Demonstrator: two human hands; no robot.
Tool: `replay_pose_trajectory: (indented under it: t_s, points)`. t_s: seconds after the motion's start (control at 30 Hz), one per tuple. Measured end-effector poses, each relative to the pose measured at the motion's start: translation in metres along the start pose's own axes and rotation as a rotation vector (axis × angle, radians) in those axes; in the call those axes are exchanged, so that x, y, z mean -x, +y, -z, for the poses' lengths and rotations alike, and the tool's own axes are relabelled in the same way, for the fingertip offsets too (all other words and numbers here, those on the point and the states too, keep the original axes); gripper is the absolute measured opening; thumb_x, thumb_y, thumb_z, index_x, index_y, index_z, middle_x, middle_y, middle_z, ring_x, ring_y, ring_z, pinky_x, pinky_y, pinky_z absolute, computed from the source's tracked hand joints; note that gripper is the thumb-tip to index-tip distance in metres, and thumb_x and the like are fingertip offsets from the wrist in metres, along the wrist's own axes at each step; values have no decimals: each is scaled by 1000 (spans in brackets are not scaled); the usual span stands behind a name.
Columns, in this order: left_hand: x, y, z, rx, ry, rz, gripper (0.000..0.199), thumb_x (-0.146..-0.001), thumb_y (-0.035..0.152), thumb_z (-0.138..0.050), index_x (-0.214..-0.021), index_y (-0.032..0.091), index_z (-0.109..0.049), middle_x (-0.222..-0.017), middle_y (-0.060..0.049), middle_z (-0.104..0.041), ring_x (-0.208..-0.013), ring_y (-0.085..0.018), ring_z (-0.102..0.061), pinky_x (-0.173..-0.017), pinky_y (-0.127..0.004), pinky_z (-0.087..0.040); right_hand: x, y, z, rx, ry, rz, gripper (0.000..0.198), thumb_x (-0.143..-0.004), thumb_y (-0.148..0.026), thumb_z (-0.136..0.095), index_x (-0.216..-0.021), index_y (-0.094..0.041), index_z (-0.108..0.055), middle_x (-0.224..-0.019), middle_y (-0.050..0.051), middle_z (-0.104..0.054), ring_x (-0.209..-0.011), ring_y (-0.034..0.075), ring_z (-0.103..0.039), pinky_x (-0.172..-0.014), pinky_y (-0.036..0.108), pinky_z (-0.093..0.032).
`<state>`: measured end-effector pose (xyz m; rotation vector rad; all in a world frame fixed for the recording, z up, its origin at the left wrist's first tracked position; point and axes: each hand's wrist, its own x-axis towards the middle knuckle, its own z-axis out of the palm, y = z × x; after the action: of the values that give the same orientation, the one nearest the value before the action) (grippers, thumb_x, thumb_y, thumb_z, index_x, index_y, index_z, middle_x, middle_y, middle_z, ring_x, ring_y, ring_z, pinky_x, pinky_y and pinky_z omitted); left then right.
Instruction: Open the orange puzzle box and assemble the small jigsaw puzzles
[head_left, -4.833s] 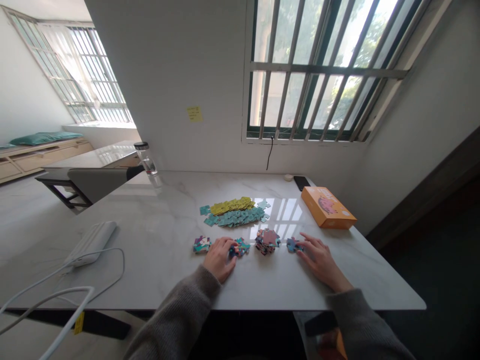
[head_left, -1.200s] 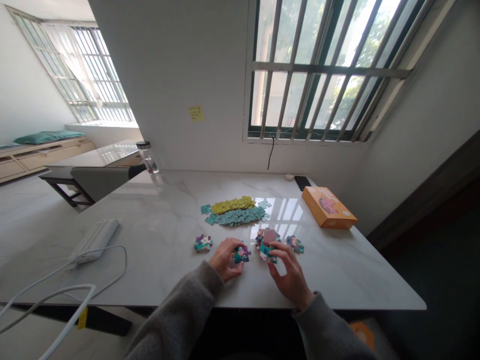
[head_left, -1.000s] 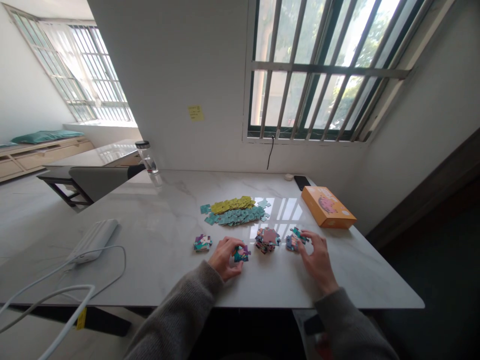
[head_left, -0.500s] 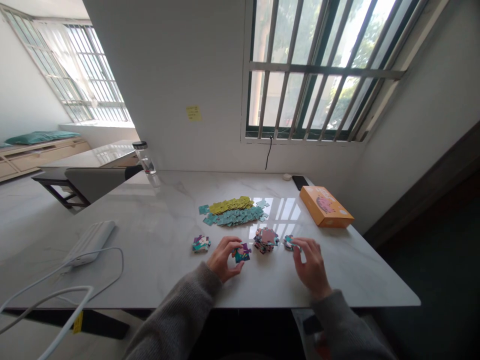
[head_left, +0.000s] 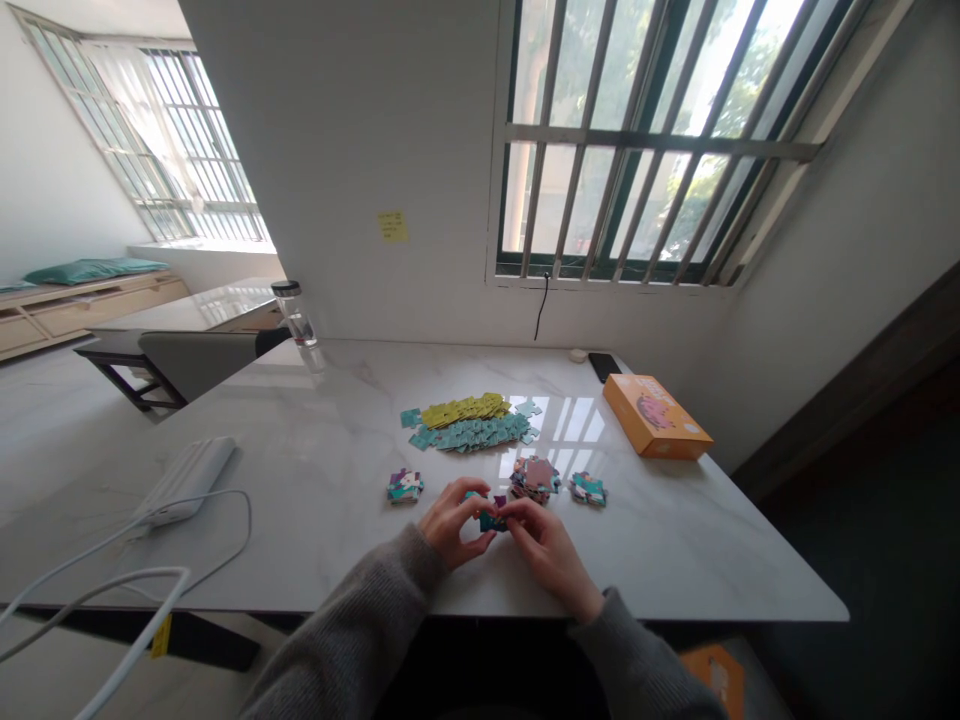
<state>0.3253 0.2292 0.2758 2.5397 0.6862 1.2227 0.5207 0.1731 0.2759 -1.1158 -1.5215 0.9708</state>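
My left hand (head_left: 456,525) is closed around a small bunch of jigsaw puzzle pieces (head_left: 491,518), purple and teal, held just over the table. At their right edge, my right hand (head_left: 547,550) pinches the same pieces with thumb and fingertips, which partly hide them. Just behind my fingers sits a pile of pinkish puzzle pieces (head_left: 535,477). A small teal and white stack (head_left: 589,489) lies to the right of it, and another small stack (head_left: 405,486) lies to the left of my left hand.
Rows of yellow puzzle pieces (head_left: 465,410) and light-blue puzzle pieces (head_left: 476,433) lie farther back. An orange box (head_left: 656,415) and a black phone (head_left: 603,367) are at the right. On the left are a white power strip (head_left: 191,480) with cables and a clear bottle (head_left: 298,318).
My right hand has moved left from the right-hand stack to the pieces in my left hand. That stack is now uncovered. The view has shifted slightly.
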Motion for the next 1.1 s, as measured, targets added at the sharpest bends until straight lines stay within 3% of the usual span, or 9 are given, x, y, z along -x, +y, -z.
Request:
replay_pose_trajectory:
  t_s: [0.2, 0.3, 0.47, 0.57, 0.67, 0.93, 1.1]
  points:
    - [-3, 1, 1, -147, -6, -83, 31, -75, 17, -68, -105, 24, -63, -112, -7, -66, -101, -24, -62, -90, -41, -50, -1, 1, 0, -99, -1, -19, 23, -93, -39, -57, -98, -19, -67, -88, 4, -71, -83, 18, -67, -78, 32, -53]
    - [-3, 1, 6, -221, 5, -117, 32, -76, 16, -66, -107, 24, -63, -111, -6, -69, -101, -25, -63, -94, -44, -46, 0, -1, 0, -61, 4, -22, 24, -93, -38, -57, -106, -20, -65, -89, 4, -70, -81, 18, -67, -75, 32, -53]
    - [13, -22, 44, -343, 35, 24, 32, -77, 17, -64, -108, 24, -64, -113, -6, -69, -104, -25, -62, -96, -43, -43, 6, -4, -1, 77, 27, 17, 29, -95, -34, -52, -121, -22, -58, -108, 8, -66, -81, 17, -64, -71, 31, -54]
    - [31, -47, 74, -411, 21, 136, 30, -75, 16, -64, -104, 25, -66, -112, -5, -70, -103, -25, -62, -96, -42, -43, 8, -2, -3, 92, 4, 47, 31, -96, -33, -49, -124, -23, -55, -105, 7, -65, -77, 16, -62, -68, 30, -54]
    - [47, -67, 90, -453, 32, 228, 27, -75, 16, -61, -101, 24, -67, -111, -5, -70, -104, -25, -62, -98, -42, -41, 9, 1, -5, 97, -10, 59, 34, -97, -32, -47, -130, -23, -50, -100, 6, -64, -74, 15, -61, -67, 29, -54]
    - [56, -79, 87, -468, -48, 301, 29, -72, 14, -59, -98, 24, -67, -112, -5, -69, -106, -26, -60, -95, -42, -41, 11, 0, -6, 148, -42, 63, 36, -97, -31, -46, -133, -23, -46, -95, 4, -63, -72, 15, -59, -66, 29, -52]
    - [49, -65, 80, -469, -2, 267, 30, -75, 17, -58, -104, 22, -65, -120, -9, -64, -109, -28, -56, -93, -42, -43, 11, -3, -6, 175, -46, 68, 36, -97, -32, -46, -132, -23, -48, -91, 3, -63, -70, 15, -59, -64, 28, -51]
